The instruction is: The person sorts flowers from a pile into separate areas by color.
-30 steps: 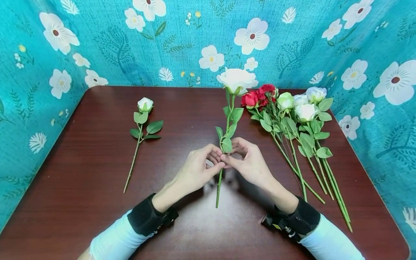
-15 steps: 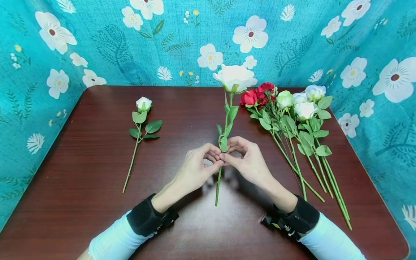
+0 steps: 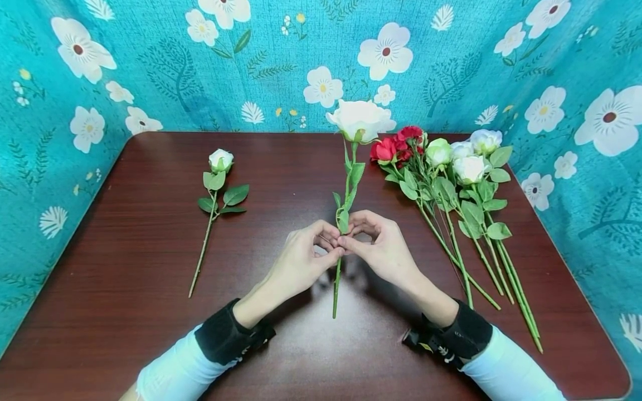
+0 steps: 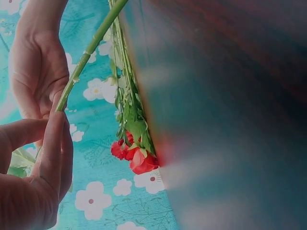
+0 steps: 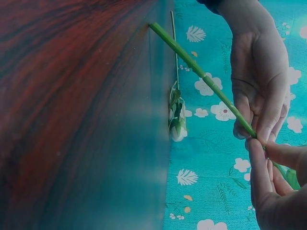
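White rose (image 3: 360, 118) stands upright because I pinch its stem (image 3: 336, 289) with left hand (image 3: 301, 262) and right hand (image 3: 383, 250) together, left of the flower bunch (image 3: 446, 167).

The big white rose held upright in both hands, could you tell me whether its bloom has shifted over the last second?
Yes, slightly. The white rose has drifted left, away from the red roses lying on the table, while both hands pinch its stem.

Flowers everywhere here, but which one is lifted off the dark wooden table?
The large open white rose on the long green stem: both the left hand and right hand pinch it mid-stem. The small white rosebud and the mixed bunch lie flat.
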Tool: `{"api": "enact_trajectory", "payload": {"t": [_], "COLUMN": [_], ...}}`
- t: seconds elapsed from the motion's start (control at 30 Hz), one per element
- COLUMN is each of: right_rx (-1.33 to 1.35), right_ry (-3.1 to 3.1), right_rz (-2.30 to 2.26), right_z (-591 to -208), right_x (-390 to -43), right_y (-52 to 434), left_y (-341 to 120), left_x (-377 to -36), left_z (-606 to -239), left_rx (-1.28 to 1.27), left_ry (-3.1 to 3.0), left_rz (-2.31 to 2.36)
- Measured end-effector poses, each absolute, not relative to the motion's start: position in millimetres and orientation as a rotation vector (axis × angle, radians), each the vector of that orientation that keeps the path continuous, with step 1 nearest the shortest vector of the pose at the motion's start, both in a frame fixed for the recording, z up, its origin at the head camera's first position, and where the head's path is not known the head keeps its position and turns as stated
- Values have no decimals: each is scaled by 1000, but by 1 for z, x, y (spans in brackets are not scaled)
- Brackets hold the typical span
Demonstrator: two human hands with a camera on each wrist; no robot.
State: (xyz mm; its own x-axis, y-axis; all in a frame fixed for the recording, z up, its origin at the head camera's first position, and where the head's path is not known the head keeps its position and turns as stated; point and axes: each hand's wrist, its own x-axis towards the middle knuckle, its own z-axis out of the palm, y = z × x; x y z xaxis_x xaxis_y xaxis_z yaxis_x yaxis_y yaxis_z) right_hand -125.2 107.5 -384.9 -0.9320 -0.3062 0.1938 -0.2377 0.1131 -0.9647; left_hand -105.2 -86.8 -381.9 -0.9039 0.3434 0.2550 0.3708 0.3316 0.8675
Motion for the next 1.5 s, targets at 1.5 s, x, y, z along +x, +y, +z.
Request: {"api": "enact_trajectory", "payload": {"t": [1.5], "right_rx": [-401], "right_ry": [2745], "right_rz": [-1527], "right_z": [-364], "right_x": [-149], "right_y": [204], "left_y": [-166], "left_x": [-131], "left_z": [-379], "left_rx": [-240], "left_ry": [-2927], "left_rz": [-1241]}}
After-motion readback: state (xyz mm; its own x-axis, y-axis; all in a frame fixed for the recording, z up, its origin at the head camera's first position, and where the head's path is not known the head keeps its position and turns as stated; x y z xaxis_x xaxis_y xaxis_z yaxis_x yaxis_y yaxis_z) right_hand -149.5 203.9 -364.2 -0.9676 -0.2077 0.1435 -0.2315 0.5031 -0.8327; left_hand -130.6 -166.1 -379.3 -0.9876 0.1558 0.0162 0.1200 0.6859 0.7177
